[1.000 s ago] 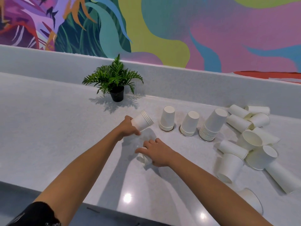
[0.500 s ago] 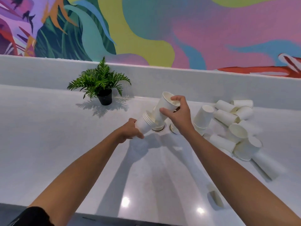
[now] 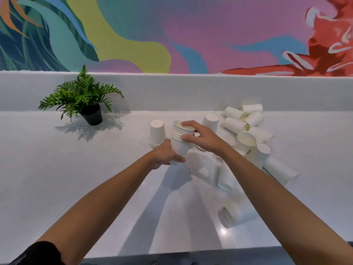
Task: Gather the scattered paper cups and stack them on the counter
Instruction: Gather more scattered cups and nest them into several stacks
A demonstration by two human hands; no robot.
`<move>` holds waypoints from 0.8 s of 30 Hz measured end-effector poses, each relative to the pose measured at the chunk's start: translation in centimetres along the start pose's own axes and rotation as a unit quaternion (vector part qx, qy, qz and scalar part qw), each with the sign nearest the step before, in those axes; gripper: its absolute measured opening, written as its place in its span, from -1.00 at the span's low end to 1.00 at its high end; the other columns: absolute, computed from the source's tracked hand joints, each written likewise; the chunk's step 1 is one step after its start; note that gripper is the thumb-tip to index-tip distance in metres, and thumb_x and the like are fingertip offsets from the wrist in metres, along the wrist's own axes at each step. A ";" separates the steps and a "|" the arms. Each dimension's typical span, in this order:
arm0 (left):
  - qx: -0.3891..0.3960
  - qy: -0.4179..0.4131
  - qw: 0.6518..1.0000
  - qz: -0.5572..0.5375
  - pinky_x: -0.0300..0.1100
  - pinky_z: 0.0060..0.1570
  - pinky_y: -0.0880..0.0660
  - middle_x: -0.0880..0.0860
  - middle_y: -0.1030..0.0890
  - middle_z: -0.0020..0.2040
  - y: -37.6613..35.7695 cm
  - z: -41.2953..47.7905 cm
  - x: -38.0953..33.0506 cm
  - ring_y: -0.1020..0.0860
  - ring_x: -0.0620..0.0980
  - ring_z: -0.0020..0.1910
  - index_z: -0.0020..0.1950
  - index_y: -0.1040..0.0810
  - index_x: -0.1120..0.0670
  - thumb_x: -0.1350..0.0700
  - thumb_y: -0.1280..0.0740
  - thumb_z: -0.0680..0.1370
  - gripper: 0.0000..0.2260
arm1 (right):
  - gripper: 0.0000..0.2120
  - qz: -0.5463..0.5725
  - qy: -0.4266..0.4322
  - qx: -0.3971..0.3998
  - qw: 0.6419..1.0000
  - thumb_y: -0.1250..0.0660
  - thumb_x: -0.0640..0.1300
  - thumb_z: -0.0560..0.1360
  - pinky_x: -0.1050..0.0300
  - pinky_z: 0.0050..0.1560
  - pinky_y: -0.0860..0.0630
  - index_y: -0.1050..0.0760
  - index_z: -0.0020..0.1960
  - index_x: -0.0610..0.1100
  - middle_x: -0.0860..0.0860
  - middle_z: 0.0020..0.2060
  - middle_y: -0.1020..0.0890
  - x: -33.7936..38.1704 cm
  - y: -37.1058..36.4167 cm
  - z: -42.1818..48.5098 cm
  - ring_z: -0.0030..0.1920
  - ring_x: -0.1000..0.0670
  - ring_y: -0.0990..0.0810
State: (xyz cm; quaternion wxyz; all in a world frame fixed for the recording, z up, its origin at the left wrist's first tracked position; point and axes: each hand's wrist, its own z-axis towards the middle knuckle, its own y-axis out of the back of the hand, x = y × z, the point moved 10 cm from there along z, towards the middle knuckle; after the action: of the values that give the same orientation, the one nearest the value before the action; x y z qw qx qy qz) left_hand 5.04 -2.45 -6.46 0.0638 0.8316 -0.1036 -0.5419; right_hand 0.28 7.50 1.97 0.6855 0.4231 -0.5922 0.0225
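Painted mural wall (image 3: 172, 35) fills the top of the frame, with a white ledge under it. White desk (image 3: 76, 178) takes the rest, centre to bottom. Loose pile of cups (image 3: 246, 131) sits right of centre against the ledge, most on their sides with long axes pointing every way, a few mouth-down. Potted fern (image 3: 84, 98) at upper left, well apart from the cups. Two upside-down stacks stand on the desk behind the hands: left stack (image 3: 157, 131) just left of them, right stack (image 3: 211, 121) partly hidden by the right hand. One blurred cup (image 3: 227, 217) lies at lower right beside the right forearm. Both bare arms come in from the bottom and meet at centre. Left hand (image 3: 162, 155): grip curled round the base of the held stack (image 3: 178, 146), which looks lifted off the desk, mouth up, long axis near upright and slightly tipped. Right hand (image 3: 202, 138) is above and right of it, grip pinching the top cup (image 3: 183, 128) at the rim, thumb on the near wall, a finger over the edge. Top cup looks seated, several rims showing below it. Judgement: nesting is about done. The next cup comes from the pile, which lies right of the grip, so the right hand is nearer. A side-lying cup needs turning mouth-up to match the stack's axis. Many cups left.
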 end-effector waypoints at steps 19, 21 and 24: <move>0.011 0.046 0.997 0.058 0.16 0.22 -0.49 0.07 -0.45 0.27 -5.9 0.7 2.0 -0.44 0.11 0.25 0.37 -0.24 0.02 0.21 -0.55 0.32 -0.27 | -0.21 -0.352 -0.217 0.036 0.910 -0.47 0.19 0.33 -0.02 0.23 -0.46 -0.26 0.41 -0.11 -0.10 0.30 -0.44 -15.3 5.2 -7.4 0.29 -0.12 -0.42; 0.011 0.048 0.997 0.067 0.12 0.21 -0.50 0.08 -0.44 0.28 -6.0 0.8 2.3 -0.43 0.12 0.25 0.39 -0.23 0.04 0.23 -0.53 0.36 -0.29 | -0.27 -0.333 -0.215 0.025 0.918 -0.48 0.17 0.34 0.01 0.22 -0.48 -0.31 0.38 -0.12 -0.09 0.28 -0.48 -15.1 5.1 -7.2 0.26 -0.11 -0.45; 0.010 0.050 0.996 0.075 0.03 0.14 -0.52 0.09 -0.43 0.28 -6.1 0.8 2.5 -0.43 0.10 0.23 0.40 -0.21 0.07 0.22 -0.53 0.37 -0.29 | -0.56 -0.286 -0.208 0.003 0.935 -0.43 -0.05 0.44 0.12 0.08 -0.45 -0.45 0.25 -0.19 -0.11 0.21 -0.55 -14.3 5.3 -7.0 0.18 -0.11 -0.52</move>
State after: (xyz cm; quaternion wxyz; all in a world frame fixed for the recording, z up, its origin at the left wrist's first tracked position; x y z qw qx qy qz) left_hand 5.91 2.85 -10.39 0.1009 0.8482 -0.1679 -0.4922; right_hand -1.30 21.87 -6.54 0.5234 0.5721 -0.5750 -0.2611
